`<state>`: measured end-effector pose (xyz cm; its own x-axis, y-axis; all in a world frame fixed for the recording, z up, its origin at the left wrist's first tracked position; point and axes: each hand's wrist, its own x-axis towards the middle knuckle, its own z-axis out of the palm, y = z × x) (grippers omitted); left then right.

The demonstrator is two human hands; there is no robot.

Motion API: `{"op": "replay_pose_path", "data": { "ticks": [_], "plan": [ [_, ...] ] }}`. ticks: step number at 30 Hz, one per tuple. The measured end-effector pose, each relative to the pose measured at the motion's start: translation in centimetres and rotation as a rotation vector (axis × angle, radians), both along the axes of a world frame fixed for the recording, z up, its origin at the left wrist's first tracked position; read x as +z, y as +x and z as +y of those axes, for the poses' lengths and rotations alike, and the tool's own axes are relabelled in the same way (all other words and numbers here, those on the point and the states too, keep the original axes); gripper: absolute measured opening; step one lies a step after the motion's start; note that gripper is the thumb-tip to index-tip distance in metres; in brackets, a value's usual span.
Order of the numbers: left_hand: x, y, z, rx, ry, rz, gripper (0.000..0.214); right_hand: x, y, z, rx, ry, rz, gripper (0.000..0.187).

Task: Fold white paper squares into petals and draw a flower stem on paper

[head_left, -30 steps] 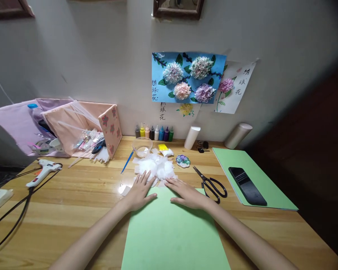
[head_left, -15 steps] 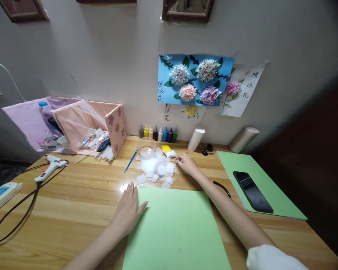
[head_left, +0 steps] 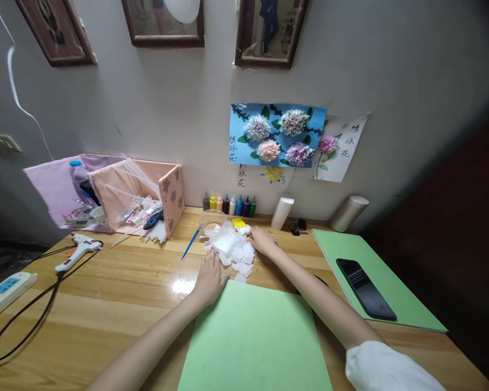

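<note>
A loose heap of thin white paper-like pieces [head_left: 231, 247] lies on the wooden table, several of them trailing toward me. My left hand [head_left: 209, 279] lies flat at the heap's near left side, fingers stretched and thumb apart, by the top edge of a green sheet [head_left: 255, 336]. At the heap's far right, my right hand [head_left: 263, 240] bends its fingers beside a small white thing with a yellow top [head_left: 239, 223]. Its fingertips are not clear. Behind the heap stands a clear bowl [head_left: 212, 218], with a slim blue stick-like tool [head_left: 190, 243] to its left.
Small paint bottles [head_left: 232, 206] line the wall beside a white cylinder [head_left: 282, 212] and a beige one [head_left: 349, 213]. Right, a phone [head_left: 365, 288] lies on another green sheet [head_left: 326, 241]. Left are a fabric-covered box [head_left: 172, 198], a glue gun [head_left: 80, 251] and a power strip [head_left: 8, 293].
My left hand has moved forward and right from the green sheet's corner to the heap. The right hand has shifted slightly left, against the heap. The white pieces are bunched closer. The view has tilted up.
</note>
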<state>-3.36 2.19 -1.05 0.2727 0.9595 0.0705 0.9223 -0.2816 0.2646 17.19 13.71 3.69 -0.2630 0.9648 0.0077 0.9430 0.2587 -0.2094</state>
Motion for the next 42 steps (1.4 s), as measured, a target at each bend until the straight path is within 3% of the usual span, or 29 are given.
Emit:
{"op": "replay_pose_path", "data": {
  "ticks": [2, 5, 8, 11, 14, 19, 25, 30, 34, 37, 42],
  "plan": [
    [0.9, 0.9, -1.1, 0.014, 0.046, -0.024, 0.065, 0.8, 0.9, -1.9, 0.012, 0.000, 0.037, 0.020],
    [2.1, 1.2, -3.3, -0.195, 0.012, -0.080, 0.058, 1.2, 3.3, -6.5, 0.049, -0.066, 0.097, 0.018],
    [2.4, 0.4, -4.5, -0.350, -0.070, -0.115, 0.052, 0.2, 6.4, -12.1, 0.131, -0.168, 0.239, 0.020],
    [1.5, -0.8, -4.6, -0.297, -0.041, -0.144, 0.047, -1.7, 8.5, -17.1, 0.086, -0.095, 0.262, 0.030],
    [0.7, -1.5, -4.4, -0.247, -0.008, -0.162, 0.041, -3.6, 9.2, -20.0, 0.048, -0.037, 0.243, 0.044],
    [1.0, -1.6, -4.2, -0.219, 0.001, -0.138, 0.038, -4.8, 8.1, -19.6, -0.048, 0.090, 0.230, 0.032],
    [1.8, -2.5, -4.4, -0.198, -0.054, -0.129, 0.040, -4.5, 7.3, -17.0, 0.063, 0.065, 0.202, 0.023],
    [2.2, -3.5, -6.6, -0.287, -0.180, -0.195, 0.038, -4.8, 8.5, -18.8, 0.166, 0.086, 0.134, 0.032],
    [2.1, -3.9, -7.7, -0.322, -0.208, -0.239, 0.032, -5.3, 9.1, -20.4, 0.153, 0.087, 0.122, 0.035],
    [1.9, -4.0, -6.7, -0.296, -0.216, -0.267, 0.029, -5.3, 8.8, -20.0, 0.126, 0.095, 0.129, 0.036],
    [1.8, -4.1, -3.1, -0.248, -0.232, -0.277, 0.029, -5.2, 8.1, -16.8, 0.095, 0.123, 0.118, 0.035]
  ]
}}
